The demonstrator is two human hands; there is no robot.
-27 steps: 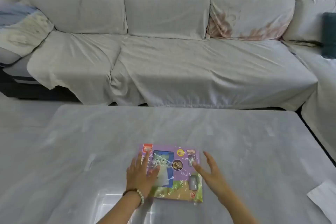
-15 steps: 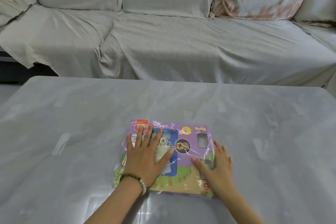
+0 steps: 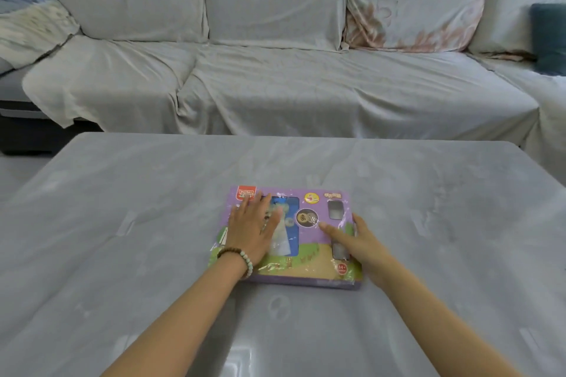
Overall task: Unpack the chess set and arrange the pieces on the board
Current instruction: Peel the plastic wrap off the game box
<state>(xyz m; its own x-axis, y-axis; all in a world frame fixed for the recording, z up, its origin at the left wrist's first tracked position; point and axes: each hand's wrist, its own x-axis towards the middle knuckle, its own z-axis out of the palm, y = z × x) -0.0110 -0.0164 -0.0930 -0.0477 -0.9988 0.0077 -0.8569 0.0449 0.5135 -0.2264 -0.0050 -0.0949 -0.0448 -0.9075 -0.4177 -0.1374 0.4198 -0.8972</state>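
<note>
A flat purple chess set box (image 3: 309, 232), wrapped in clear shiny film, lies on the grey table (image 3: 428, 223) in front of me. My left hand (image 3: 254, 228), with a bead bracelet at the wrist, rests flat on the left half of the lid, fingers straight. My right hand (image 3: 356, 240) lies on the right part of the box, with the thumb on top and the fingers down along the right edge. No board or pieces show; the box is closed.
A long grey-covered sofa (image 3: 291, 79) stands right behind the table's far edge, with a flowered cushion (image 3: 413, 12) and a dark green cushion (image 3: 549, 37) at the right. A folded blanket (image 3: 27, 21) lies on the sofa's left end.
My view has tilted up and down. Both hands stay on the box; the right hand has shifted to the box's right edge.
</note>
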